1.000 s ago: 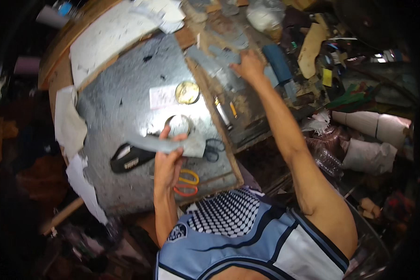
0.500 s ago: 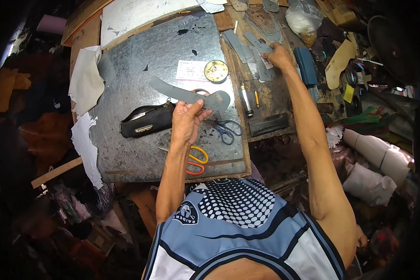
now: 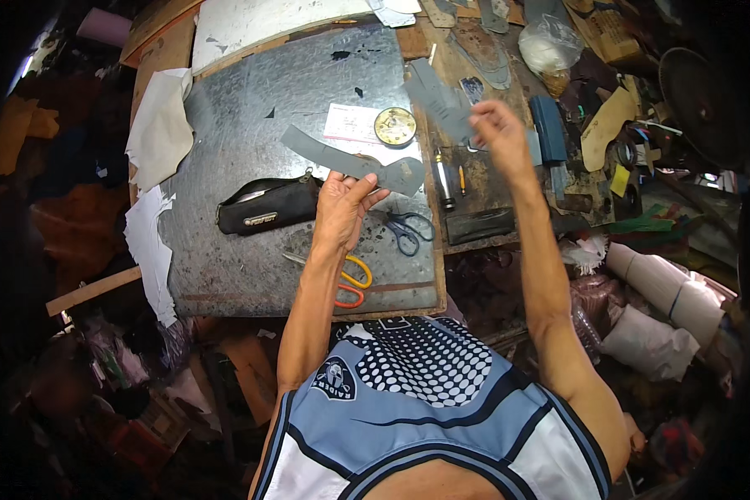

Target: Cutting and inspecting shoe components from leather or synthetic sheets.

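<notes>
My left hand (image 3: pixel 343 208) pinches a long, curved grey pattern piece (image 3: pixel 323 155) with a wider, rounded right end, raised over the metal-topped table. Further right, my right hand (image 3: pixel 503 143) is slightly blurred, its fingers closed at the edge of a grey flat pattern piece (image 3: pixel 443 107). That piece slants above the wooden surface and partly covers others beneath it. Below my left hand lie scissors with yellow and orange handles (image 3: pixel 356 273). Blue-handled scissors (image 3: pixel 407 233) rest to their right, and a black zip pouch (image 3: pixel 267 204) to the left.
A round tin (image 3: pixel 395 127) sits on a white card (image 3: pixel 346 122). A metal-and-black tool (image 3: pixel 442 179), a yellow pencil stub (image 3: pixel 462 179) and a blue box (image 3: pixel 548 127) are on the right. White scraps (image 3: pixel 152 250) hang over the left edge; a plastic bag (image 3: pixel 550 42) stands far right.
My right hand has drawn nearer and lifted a grey pattern piece off the wooden surface. My left hand still holds the curved piece, shifted slightly right in view.
</notes>
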A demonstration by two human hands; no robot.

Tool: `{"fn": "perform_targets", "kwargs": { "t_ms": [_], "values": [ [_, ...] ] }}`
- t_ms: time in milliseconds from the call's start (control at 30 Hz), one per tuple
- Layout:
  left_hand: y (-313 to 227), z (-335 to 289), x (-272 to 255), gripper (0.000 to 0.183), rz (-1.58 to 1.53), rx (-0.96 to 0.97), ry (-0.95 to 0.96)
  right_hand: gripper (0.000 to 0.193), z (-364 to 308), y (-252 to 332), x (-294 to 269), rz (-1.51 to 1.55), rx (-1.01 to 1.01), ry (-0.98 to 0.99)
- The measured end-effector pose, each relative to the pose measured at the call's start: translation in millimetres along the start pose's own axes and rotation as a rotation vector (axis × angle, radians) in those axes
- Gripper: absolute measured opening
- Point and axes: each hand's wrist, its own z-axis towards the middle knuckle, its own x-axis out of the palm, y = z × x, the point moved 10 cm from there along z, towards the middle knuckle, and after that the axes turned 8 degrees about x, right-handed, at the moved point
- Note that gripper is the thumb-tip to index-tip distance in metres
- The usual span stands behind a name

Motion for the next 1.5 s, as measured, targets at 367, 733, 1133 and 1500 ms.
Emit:
{"fn": "perform_targets", "kwargs": {
  "t_ms": [367,733,1133,1500],
  "values": [
    [1.3,0.9,21.1,0.036,0.045,0.0,0.056,0.021,-64.4,2.1,68.9,0.223,0.155,0.276],
    [0.0,0.4,14.1,0.024,0.037,0.019,0.049,0.029,-75.8,-10.7,75.5,0.268,0.188,0.26],
    [-6.1,-1.5,19.6,0.026,0.0,0.024,0.016,0.032,-75.8,-7.6,80.2,0.332,0.161,0.255],
    [-3.2,1.8,15.6,0.021,0.141,0.027,-0.009,0.032,-76.8,-10.5,74.7,0.323,0.153,0.248]
  ]
}}
